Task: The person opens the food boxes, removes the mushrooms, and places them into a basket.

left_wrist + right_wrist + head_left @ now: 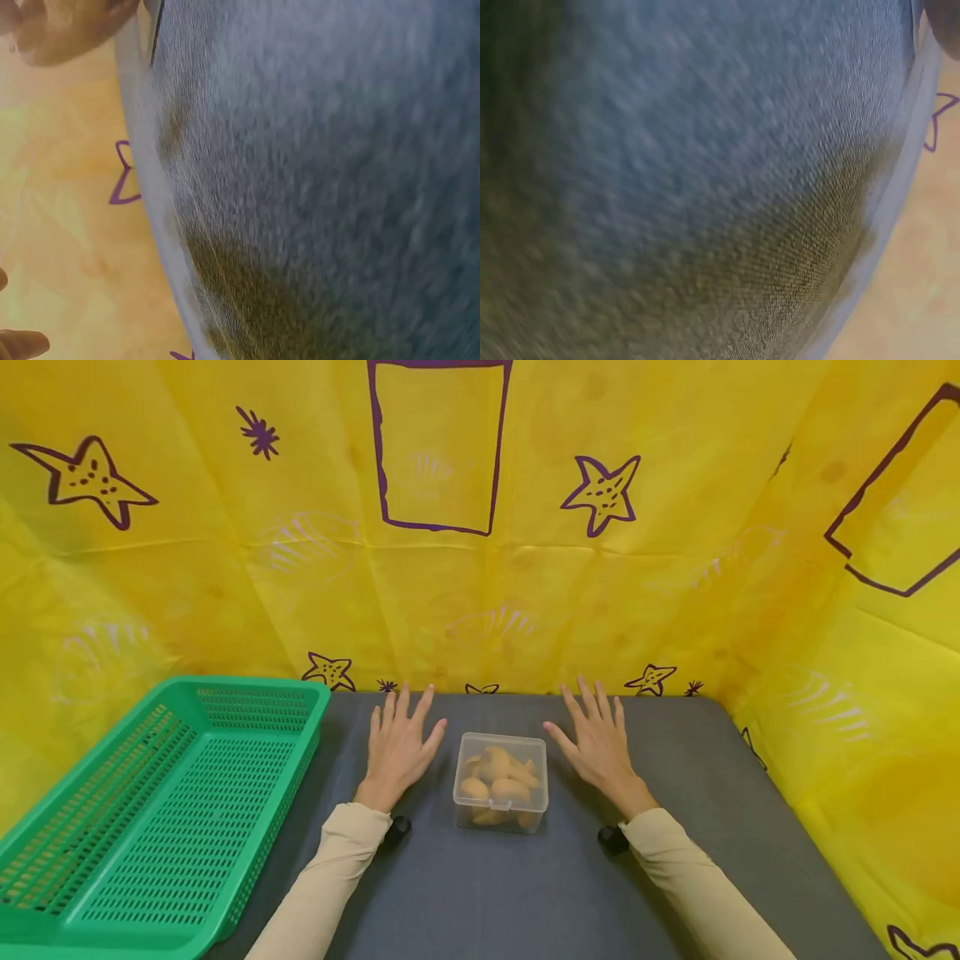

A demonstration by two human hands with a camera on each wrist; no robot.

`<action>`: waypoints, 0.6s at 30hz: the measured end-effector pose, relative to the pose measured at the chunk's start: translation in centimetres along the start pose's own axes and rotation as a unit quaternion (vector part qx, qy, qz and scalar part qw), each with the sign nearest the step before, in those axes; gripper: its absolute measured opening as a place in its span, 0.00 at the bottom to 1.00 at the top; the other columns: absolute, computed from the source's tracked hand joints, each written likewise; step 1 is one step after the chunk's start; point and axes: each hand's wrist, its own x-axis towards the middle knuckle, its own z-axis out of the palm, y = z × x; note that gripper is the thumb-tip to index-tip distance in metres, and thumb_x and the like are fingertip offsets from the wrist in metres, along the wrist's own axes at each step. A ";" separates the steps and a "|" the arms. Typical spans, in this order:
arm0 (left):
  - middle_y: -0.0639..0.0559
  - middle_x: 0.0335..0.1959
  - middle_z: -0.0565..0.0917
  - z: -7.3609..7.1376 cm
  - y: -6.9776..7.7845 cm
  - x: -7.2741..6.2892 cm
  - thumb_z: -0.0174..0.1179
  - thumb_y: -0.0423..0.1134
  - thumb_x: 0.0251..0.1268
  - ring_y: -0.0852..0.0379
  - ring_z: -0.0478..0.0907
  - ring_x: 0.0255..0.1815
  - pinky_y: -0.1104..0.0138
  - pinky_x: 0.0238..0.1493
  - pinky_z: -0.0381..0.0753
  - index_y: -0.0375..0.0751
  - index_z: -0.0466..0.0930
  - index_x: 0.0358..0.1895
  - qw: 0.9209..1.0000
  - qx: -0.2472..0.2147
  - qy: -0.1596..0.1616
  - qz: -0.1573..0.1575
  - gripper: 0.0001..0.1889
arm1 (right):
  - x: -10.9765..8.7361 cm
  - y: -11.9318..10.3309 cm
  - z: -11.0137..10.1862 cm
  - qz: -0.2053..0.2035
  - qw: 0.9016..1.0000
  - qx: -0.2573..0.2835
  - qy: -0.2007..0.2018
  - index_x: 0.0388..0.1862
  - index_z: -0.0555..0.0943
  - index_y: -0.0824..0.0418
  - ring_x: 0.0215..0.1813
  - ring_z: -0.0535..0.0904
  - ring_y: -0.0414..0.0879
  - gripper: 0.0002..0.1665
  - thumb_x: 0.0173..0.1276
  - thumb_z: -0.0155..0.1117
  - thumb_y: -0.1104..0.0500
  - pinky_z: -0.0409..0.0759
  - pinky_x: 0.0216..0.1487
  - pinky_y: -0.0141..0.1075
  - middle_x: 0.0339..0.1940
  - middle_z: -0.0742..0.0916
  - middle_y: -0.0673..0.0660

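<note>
A see-through plastic box (500, 783) with a lid and front clasp stands on the grey table, its lid down. Several tan, rounded pieces (510, 792) lie inside; their kind is unclear through the plastic. Left of the box, my left hand (396, 747) lies palm down with fingers spread and holds nothing. My right hand (598, 745) mirrors it on the right side, also holding nothing. Neither hand touches the box. Fingertips (22, 345) and part of a tan piece (71, 30) show at the edge of the left wrist view.
A long green basket (303, 752) with slotted walls stands on the left. The grey table (480, 893) reaches back to a yellow cloth (435, 610) with purple drawings, which hangs behind and along the sides. Dark bands (613, 841) sit at both wrists.
</note>
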 end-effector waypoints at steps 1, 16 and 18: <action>0.35 0.77 0.60 -0.1 0.2 -0.1 0.47 0.59 0.75 0.33 0.57 0.77 0.36 0.73 0.57 0.56 0.58 0.78 1.000 -0.003 -0.001 0.001 0.32 | -0.1 -0.1 -0.1 -0.002 1.000 0.003 0.002 0.81 0.54 0.50 0.83 0.42 0.62 0.45 0.73 0.49 0.32 0.39 0.78 0.65 0.83 0.52 0.59; 0.37 0.75 0.64 -0.6 1.3 -1.8 0.51 0.56 0.74 0.34 0.62 0.74 0.38 0.71 0.61 0.54 0.59 0.78 0.998 -0.061 0.015 0.018 0.32 | -2.2 -1.3 0.0 -0.039 0.998 0.023 0.036 0.79 0.60 0.51 0.83 0.45 0.61 0.42 0.73 0.53 0.36 0.43 0.77 0.65 0.82 0.57 0.61; 0.37 0.75 0.65 -0.6 1.5 -2.1 0.53 0.55 0.74 0.34 0.63 0.74 0.37 0.71 0.61 0.53 0.61 0.77 0.997 -0.073 0.025 0.024 0.32 | -2.5 -1.4 0.0 -0.040 0.998 0.028 0.038 0.79 0.60 0.52 0.83 0.46 0.61 0.41 0.73 0.53 0.36 0.44 0.77 0.66 0.82 0.57 0.60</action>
